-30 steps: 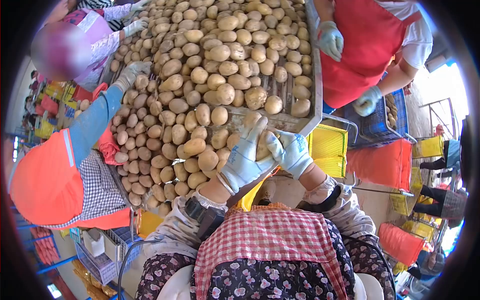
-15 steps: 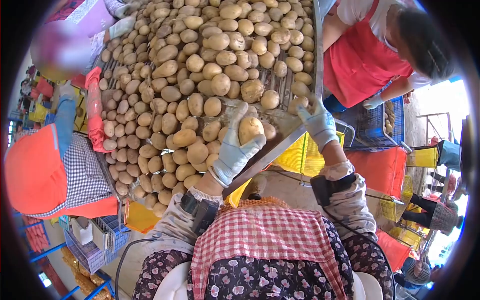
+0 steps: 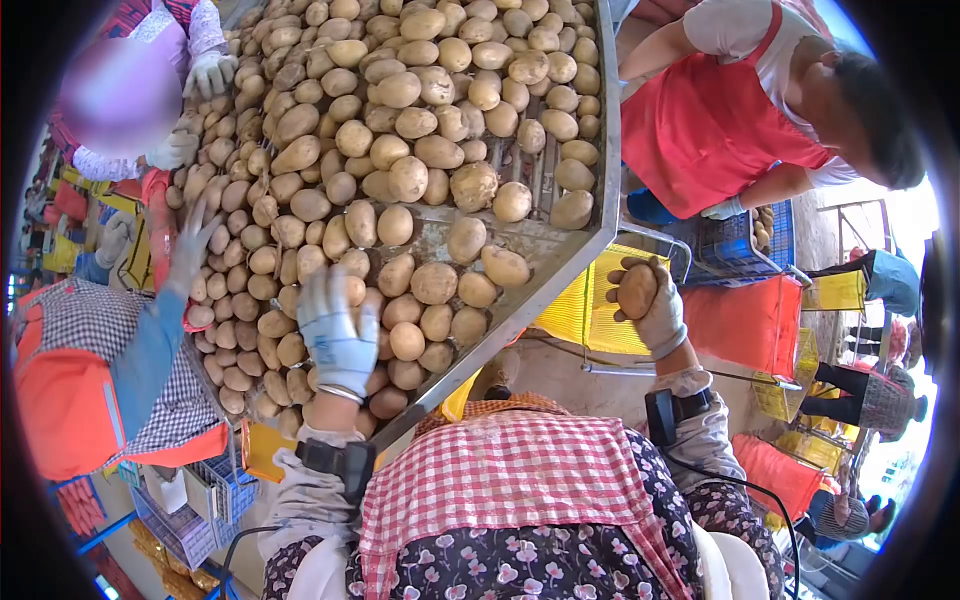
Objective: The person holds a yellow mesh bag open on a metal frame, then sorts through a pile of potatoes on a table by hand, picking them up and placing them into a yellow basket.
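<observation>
Right hand [image 3: 655, 312] fingers grip a potato [image 3: 636, 290] standing upright; left hand [image 3: 337, 335] spreads open over the pile.

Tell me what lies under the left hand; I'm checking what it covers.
The gloved left hand rests palm down on the pile of potatoes on the metal table. Potatoes show all around it; those under the palm are hidden.

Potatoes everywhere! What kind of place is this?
Probably a potato sorting line: a metal table heaped with potatoes, gloved workers around it, yellow mesh sacks beside it. The right hand holds one potato.
</observation>
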Demonstrator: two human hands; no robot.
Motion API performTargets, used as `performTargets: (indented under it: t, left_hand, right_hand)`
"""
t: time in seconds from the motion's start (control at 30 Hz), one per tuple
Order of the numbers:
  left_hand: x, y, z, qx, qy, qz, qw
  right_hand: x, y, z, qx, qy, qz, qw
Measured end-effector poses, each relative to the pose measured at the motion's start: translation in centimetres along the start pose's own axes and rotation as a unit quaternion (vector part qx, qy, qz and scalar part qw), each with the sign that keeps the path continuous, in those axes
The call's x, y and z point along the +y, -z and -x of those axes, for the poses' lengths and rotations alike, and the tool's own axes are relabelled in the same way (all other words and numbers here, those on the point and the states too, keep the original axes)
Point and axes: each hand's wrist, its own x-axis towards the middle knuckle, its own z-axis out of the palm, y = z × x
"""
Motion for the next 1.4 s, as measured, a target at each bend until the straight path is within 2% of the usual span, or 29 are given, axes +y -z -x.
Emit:
performTargets:
  t: [0.03, 0.07, 0.1, 0.23, 0.27, 0.3, 0.33, 0.4, 0.43, 0.5, 0.57, 0.6, 0.63, 0.67, 0.7, 0.83, 0.93, 0.97, 1.0, 1.03, 1.1, 1.17, 1.2, 1.23, 1.27, 1.3, 1.33, 1.37, 1.4]
  left_hand:
    - [-1.3, -1.5, 0.1, 0.046, 0.02, 0.064, 0.997]
    - [-0.8, -0.5, -1.1, 0.034, 0.009, 0.032, 0.999]
    - [-0.6, -0.6, -1.9, 0.034, 0.01, 0.032, 0.999]
    - [0.4, -1.7, -3.7, 0.054, 0.021, 0.071, 0.996]
    - [1.6, -1.6, -3.7, 0.06, 0.031, 0.089, 0.994]
    - [2.7, -1.5, -3.9, 0.066, 0.035, 0.11, 0.991]
    - [3.6, -1.1, -3.8, 0.045, -0.008, 0.093, 0.995]
    - [4.4, -0.8, -2.2, 0.01, -0.103, 0.049, 0.993]
    - [3.6, -1.1, -1.2, 0.011, -0.089, 0.049, 0.995]
    - [2.1, -1.0, 0.2, 0.018, -0.096, 0.067, 0.993]
    - [0.8, -0.7, 1.4, 0.002, -0.074, -0.006, 0.997]
    - [0.0, -0.9, 1.5, 0.017, -0.092, -0.011, 0.996]
    - [-0.8, -1.3, 1.3, 0.031, -0.107, -0.015, 0.994]
    - [-1.0, -1.2, 0.6, 0.028, -0.126, -0.015, 0.992]
    - [-0.9, -1.5, -0.1, 0.056, -0.117, 0.028, 0.991]
    - [0.3, -2.6, -5.2, 0.013, 0.071, 0.019, 0.997]
    - [1.3, -3.1, -6.6, 0.002, 0.06, -0.058, 0.997]
    - [1.4, -3.7, -6.5, 0.021, 0.099, 0.141, 0.985]
    - [1.5, -4.0, -6.2, 0.039, 0.134, 0.332, 0.933]
    - [3.3, -3.2, -6.4, 0.04, 0.138, 0.332, 0.932]
    - [9.7, -0.9, -6.8, 0.026, 0.017, 0.428, 0.903]
    - [11.8, -1.2, -5.8, -0.004, -0.059, 0.397, 0.916]
    - [11.3, -1.0, -5.2, -0.025, -0.074, 0.397, 0.915]
    - [10.4, -0.4, -4.2, -0.022, -0.072, 0.397, 0.915]
    - [9.0, 0.5, -2.7, -0.043, -0.076, 0.211, 0.974]
    - [7.6, 1.1, -1.0, -0.063, -0.077, 0.017, 0.995]
    - [5.9, 0.9, 1.3, -0.065, -0.073, 0.017, 0.995]
    - [4.1, 0.1, 4.0, -0.094, -0.059, -0.013, 0.994]
    - [3.2, -0.5, 5.3, -0.122, -0.046, -0.043, 0.99]
  right_hand:
    - [2.0, 3.8, -1.7, 0.079, 0.055, 0.127, 0.987]
    - [1.4, 3.4, -1.3, 0.159, 0.19, 0.381, 0.891]
    - [0.2, 2.0, -0.5, 0.222, 0.306, 0.596, 0.709]
    - [-2.1, -7.5, -1.0, 0.13, 0.424, 0.559, 0.701]
    - [-3.2, -11.1, -1.2, 0.051, 0.502, 0.524, 0.686]
    - [-4.1, -14.2, -2.0, 0.015, 0.367, 0.622, 0.691]
    - [-3.5, -16.1, -3.1, 0.025, 0.448, 0.609, 0.654]
    - [-0.2, -17.8, -6.0, 0.024, 0.388, 0.644, 0.659]
    - [1.3, -18.1, -7.6, 0.008, 0.333, 0.676, 0.657]
    - [2.0, -19.9, -6.4, 0.022, 0.275, 0.633, 0.723]
    - [1.6, -19.5, -4.5, -0.018, 0.275, 0.648, 0.71]
    - [1.7, -18.9, -4.0, -0.061, 0.327, 0.581, 0.743]
    - [2.0, -18.4, -3.1, -0.113, 0.273, 0.59, 0.751]
    - [2.4, -18.1, -2.7, -0.104, 0.322, 0.605, 0.72]
    - [2.9, -17.9, -2.4, -0.096, 0.369, 0.62, 0.685]
    - [3.3, -17.7, -2.3, -0.068, 0.347, 0.591, 0.725]
    - [3.2, -17.3, -2.6, -0.075, 0.401, 0.508, 0.758]
    - [3.4, -17.4, -2.6, -0.074, 0.402, 0.509, 0.757]
    - [2.3, -18.0, -1.6, -0.11, 0.385, 0.408, 0.82]
    - [1.9, -18.4, -0.9, -0.148, 0.361, 0.3, 0.87]
    - [4.2, -21.4, -1.3, -0.178, 0.264, 0.043, 0.947]
    - [3.2, -20.9, -1.6, -0.285, 0.071, -0.02, 0.956]
    - [2.4, -20.5, -1.0, -0.286, 0.011, -0.081, 0.955]
    - [2.4, -19.8, -1.3, -0.263, 0.043, -0.081, 0.96]
    - [2.4, -18.8, -1.8, -0.275, 0.067, -0.046, 0.958]
    - [2.1, -17.8, -2.2, -0.286, 0.09, -0.011, 0.954]
    - [0.7, -17.7, -1.4, -0.253, -0.106, -0.169, 0.947]
    - [1.4, -16.6, -2.7, -0.295, -0.155, -0.252, 0.909]
    - [2.3, -16.4, -3.3, -0.297, -0.094, -0.219, 0.925]
